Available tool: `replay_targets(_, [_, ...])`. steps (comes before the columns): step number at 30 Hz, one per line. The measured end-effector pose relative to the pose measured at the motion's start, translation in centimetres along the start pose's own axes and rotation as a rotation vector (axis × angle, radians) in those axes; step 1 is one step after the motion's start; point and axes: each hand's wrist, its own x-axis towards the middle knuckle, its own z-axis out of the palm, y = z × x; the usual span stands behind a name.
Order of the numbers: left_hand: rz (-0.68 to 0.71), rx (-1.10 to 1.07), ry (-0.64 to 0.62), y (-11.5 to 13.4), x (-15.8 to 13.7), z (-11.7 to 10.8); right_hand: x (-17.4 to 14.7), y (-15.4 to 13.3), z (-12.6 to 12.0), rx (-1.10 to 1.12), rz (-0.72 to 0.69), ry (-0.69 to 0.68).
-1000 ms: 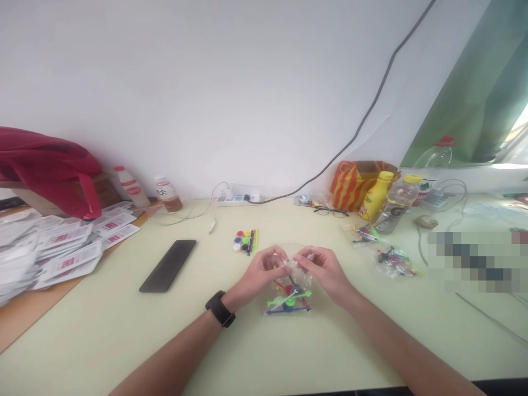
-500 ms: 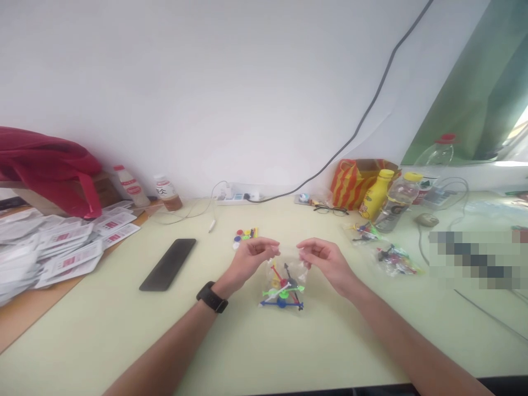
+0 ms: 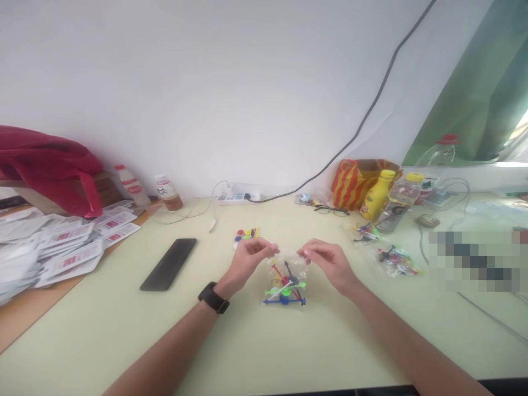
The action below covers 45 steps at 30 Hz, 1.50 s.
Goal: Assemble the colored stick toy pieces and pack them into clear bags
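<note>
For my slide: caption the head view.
Both hands, left hand and right hand, hold a clear bag of coloured sticks.

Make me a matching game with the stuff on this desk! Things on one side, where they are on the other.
Things:
1. small clear bag
2. black phone
3. yellow bottle
4. red cloth

Places:
A. far left, on top of a box
B. flat on the desk, left of the hands
C. pinched at its top between the left hand and the right hand
D. standing at the back right, in front of a striped bag

Pairs: 1-C, 2-B, 3-D, 4-A
</note>
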Motion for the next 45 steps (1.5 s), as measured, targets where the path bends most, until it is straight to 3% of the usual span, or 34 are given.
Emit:
replay_targets(5, [-0.029,-0.029,0.035,0.0,-0.1,0.5,-0.1,0.2,0.4,-0.029,-0.005,0.023])
replay_targets(10, [-0.047,0.038,0.050,0.3,-0.3,0.8,0.1,0.1,0.7,0.016,0.093,-0.002])
replay_targets(19, [-0.017,0.114,-0.101,0.6,-0.6,1.6,0.2,0.0,1.1,-0.071,0.094,-0.032])
replay_targets(27, [-0.069,0.082,-0.095,0.9,-0.5,1.3,0.3,-0.5,0.5,-0.123,0.105,0.002])
replay_targets(35, [-0.060,0.080,-0.060,1.2,-0.3,1.0,0.6,0.1,0.6,-0.030,0.144,0.012])
replay_targets(45, [-0.028,0.083,-0.116,0.4,0.0,0.6,0.5,0.2,0.5,0.023,0.204,0.059])
